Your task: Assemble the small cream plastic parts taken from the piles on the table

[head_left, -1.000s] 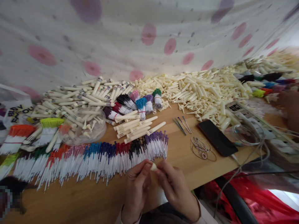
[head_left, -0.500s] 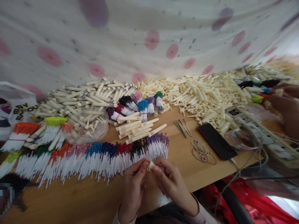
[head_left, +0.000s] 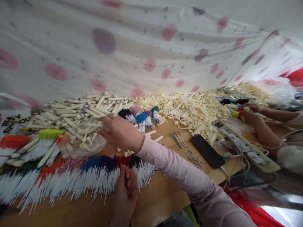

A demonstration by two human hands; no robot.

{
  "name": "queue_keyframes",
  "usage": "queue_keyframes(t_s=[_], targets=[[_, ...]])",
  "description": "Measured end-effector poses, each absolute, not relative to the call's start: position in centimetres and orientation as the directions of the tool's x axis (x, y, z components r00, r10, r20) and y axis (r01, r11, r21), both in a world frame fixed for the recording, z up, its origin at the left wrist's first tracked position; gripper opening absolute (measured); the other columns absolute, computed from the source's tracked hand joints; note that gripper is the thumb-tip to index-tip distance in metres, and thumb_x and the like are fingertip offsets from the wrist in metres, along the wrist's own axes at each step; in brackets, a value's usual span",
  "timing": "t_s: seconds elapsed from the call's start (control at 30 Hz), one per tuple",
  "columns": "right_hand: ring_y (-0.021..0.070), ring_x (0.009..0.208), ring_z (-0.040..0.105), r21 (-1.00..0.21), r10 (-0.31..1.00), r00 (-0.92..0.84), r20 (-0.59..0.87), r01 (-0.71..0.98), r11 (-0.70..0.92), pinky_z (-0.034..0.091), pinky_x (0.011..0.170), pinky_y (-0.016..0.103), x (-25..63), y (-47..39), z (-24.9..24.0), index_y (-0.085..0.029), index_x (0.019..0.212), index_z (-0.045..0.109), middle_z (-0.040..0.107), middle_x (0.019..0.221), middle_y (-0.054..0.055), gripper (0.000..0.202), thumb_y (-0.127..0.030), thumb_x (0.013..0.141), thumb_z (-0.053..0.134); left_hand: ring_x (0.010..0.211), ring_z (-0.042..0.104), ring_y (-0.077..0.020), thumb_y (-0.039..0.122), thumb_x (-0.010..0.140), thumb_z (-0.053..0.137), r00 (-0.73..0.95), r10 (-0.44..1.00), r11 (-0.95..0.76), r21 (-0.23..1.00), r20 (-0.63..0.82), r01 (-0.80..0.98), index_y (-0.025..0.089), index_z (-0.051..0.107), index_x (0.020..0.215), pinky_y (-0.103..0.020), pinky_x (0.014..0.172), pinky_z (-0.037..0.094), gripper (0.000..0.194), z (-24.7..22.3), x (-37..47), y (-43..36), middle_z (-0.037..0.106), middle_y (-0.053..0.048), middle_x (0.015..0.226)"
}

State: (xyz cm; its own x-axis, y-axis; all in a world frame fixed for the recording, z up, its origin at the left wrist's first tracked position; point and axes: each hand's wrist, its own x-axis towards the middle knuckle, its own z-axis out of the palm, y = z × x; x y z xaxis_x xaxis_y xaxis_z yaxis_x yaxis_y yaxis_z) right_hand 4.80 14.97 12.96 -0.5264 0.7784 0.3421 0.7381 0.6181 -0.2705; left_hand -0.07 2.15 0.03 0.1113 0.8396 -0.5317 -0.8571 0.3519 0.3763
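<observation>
My right hand [head_left: 123, 132] reaches across to the left, over the edge of a clear plastic tub [head_left: 94, 148] with small cream stemmed parts [head_left: 88, 138] in it. Its thumb and fingers are apart, and I see nothing between them. Low in front, my left hand [head_left: 126, 189] is closed with its fingers curled; whatever may be inside is hidden. Beside it lies a long row of thin white pen refills [head_left: 94, 179] with coloured ends. Cream pen barrels [head_left: 152, 133] lie partly hidden under my right forearm.
Assembled cream pens [head_left: 71, 110] are heaped at the back left, loose cream parts [head_left: 189, 107] at the back right. Banded refill bundles [head_left: 141, 121] stand between. A phone [head_left: 208, 151], rubber bands [head_left: 195, 159] and a power strip [head_left: 246, 148] lie right. Another person's hands [head_left: 252, 116] work beyond.
My hands were together, holding a small cream part. The right has moved up and left to the tub; the left stays low, curled. The view has shifted.
</observation>
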Motion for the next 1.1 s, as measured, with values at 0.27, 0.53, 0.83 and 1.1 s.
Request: queue_keyframes(t_s=[0.27,0.53,0.83,1.1], targets=[[0.0235,0.1,0.065,-0.08,0.996,0.047,0.071,0.996,-0.041,0.051,0.085,0.035,22.6,18.9,8.4,-0.007,0.102,0.067,0.07,0.102,0.015,0.023,-0.023,0.1,0.05,0.031,0.03,-0.0006,0.008,0.086,0.049,0.284,0.69,0.522,0.185,-0.665,-0.833,0.012,0.06,0.08,-0.011,0.031,0.02,0.013,-0.4,0.5,2.2,0.045,0.007,0.055],[0.0228,0.101,0.065,0.087,0.942,0.33,-0.068,0.942,-0.324,0.056,0.085,0.042,28.7,20.3,3.0,-0.014,0.12,0.06,0.063,0.12,0.01,0.03,-0.031,0.096,0.061,0.031,0.03,0.0011,0.002,0.089,0.047,0.399,0.689,0.551,0.08,-0.604,-0.83,0.009,0.064,0.079,-0.009,0.029,0.014,0.02,-0.7,0.6,2.1,0.043,0.008,0.055],[0.0234,0.103,0.064,0.036,0.935,0.345,-0.083,0.939,-0.343,0.055,0.087,0.043,28.1,21.6,2.7,-0.013,0.12,0.06,0.062,0.121,0.011,0.03,-0.032,0.095,0.062,0.031,0.029,0.0022,0.009,0.092,0.057,0.407,0.672,0.594,0.124,-0.618,-0.795,0.008,0.064,0.083,-0.009,0.029,0.017,0.012,-0.2,0.8,1.8,0.049,0.007,0.057],[0.0294,0.104,0.066,-0.133,0.949,0.303,-0.082,0.941,-0.312,0.05,0.085,0.037,26.9,18.5,6.2,-0.01,0.095,0.069,0.071,0.107,0.018,0.02,-0.027,0.092,0.06,0.037,0.017,0.0013,0.029,0.061,0.091,0.536,0.73,0.625,0.097,-0.424,-0.774,0.014,0.067,0.072,-0.01,0.03,0.014,0.03,-1.1,0.5,1.4,0.04,0.012,0.049]])
